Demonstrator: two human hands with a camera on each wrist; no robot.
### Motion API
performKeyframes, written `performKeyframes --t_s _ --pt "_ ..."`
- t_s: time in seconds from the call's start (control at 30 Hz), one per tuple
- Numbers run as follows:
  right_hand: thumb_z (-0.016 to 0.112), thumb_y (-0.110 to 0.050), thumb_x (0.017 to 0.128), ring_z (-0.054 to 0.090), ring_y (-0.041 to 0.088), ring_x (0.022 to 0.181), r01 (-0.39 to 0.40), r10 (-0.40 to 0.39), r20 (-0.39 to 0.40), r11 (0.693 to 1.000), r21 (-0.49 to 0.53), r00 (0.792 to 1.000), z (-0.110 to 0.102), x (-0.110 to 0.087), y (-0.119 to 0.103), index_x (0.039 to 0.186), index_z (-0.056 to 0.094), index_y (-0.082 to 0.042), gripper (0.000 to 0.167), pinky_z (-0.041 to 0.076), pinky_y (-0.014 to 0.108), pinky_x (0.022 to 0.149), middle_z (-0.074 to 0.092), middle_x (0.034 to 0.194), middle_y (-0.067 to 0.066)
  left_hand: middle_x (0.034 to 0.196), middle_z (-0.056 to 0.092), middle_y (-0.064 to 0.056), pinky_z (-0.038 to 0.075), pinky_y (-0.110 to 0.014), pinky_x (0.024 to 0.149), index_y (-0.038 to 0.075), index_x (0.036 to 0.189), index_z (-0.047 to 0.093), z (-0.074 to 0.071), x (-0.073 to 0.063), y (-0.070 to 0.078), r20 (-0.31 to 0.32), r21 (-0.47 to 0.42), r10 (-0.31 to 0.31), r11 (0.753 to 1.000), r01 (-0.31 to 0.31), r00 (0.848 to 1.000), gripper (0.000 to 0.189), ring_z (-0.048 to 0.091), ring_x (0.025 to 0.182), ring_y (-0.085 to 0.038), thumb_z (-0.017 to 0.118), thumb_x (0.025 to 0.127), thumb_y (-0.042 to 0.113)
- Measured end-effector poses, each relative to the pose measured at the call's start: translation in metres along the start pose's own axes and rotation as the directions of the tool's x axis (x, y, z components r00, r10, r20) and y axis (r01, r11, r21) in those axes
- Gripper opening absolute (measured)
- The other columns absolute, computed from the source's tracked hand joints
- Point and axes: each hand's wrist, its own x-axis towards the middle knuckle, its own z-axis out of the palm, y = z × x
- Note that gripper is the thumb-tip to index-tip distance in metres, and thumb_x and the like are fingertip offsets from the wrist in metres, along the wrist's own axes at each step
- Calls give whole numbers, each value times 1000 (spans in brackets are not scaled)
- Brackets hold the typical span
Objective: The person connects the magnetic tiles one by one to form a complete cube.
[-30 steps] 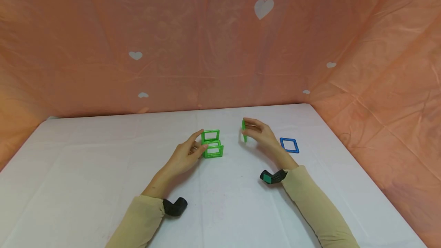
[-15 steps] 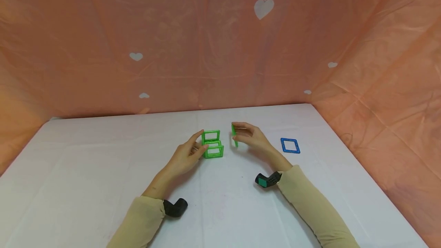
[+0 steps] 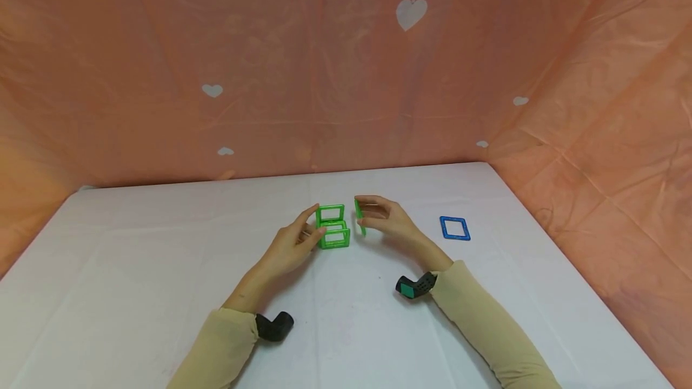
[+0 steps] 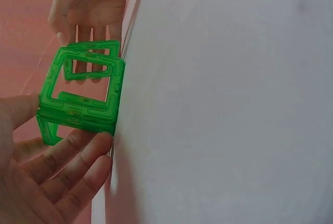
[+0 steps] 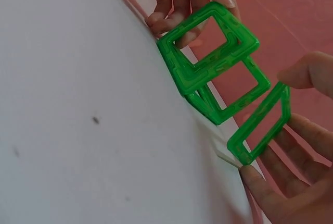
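The change over the last second belongs to the right hand (image 3: 391, 219); it has come leftward over the table (image 3: 162, 257), bringing the loose green square (image 5: 257, 112) from well apart to just beside the green structure (image 3: 336, 231); the two do not touch, as a narrow gap shows in the head and right wrist views; the right hand pinches the square between thumb and fingertips at opposite edges; the square stands on edge, its top leaning a little toward the structure, and I cannot tell whether its lower edge meets the table; the left hand (image 3: 289, 248) has stayed where it was, thumb and fingers gripping the structure from its left side; the structure sits around the middle of the table's width, nearer the far edge than the near one, with one square upright at its far side and one at its near side, and its right side looks open toward the loose square; my judgement is that the gap is now small enough for alignment to matter more than reach, and that the left hand's steady grip gives the right a fixed edge to work against, though no join is made yet; the blue square (image 3: 456, 237) lies flat toward the table's right edge, short of the far right corner, in the same place and untouched, and it is now fully clear of the right forearm
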Motion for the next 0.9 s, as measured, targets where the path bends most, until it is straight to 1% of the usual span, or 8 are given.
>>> performKeyframes --t_s 0.27,0.5,0.7,0.9 --pt "66 -16 89 46 32 132 -3 3 20 1000 20 1000 3 -2 -1 141 46 -8 57 34 49 109 45 145 15 101 68 -12 50 -34 75 6 149 31 1 1 -1 -8 4 15 1000 -15 1000 57 64 82 -18 53 99 23" --pt "67 -20 89 47 27 132 -32 31 21 998 47 999 4 -4 0 140 48 -12 55 33 46 110 47 144 10 101 68 -12 50 -34 74 6 150 30 2 1 -1 -2 -5 12 1000 -12 1000 58 64 79 -17 53 99 23" --pt "66 -17 89 48 30 131 1 -3 31 998 63 1000 5 -4 0 140 48 -8 55 35 46 109 47 143 14 102 68 -13 50 -33 73 6 149 30 1 1 -2 -5 -4 16 1000 -16 1000 58 64 80 -17 53 99 23" --pt "66 -12 88 48 32 130 23 -29 52 992 120 998 8 -3 1 140 46 -3 56 37 43 107 46 143 18 102 68 -12 50 -33 74 7 150 30 2 1 -2 -2 -1 3 1000 -3 1000 58 63 80 -17 53 100 24"
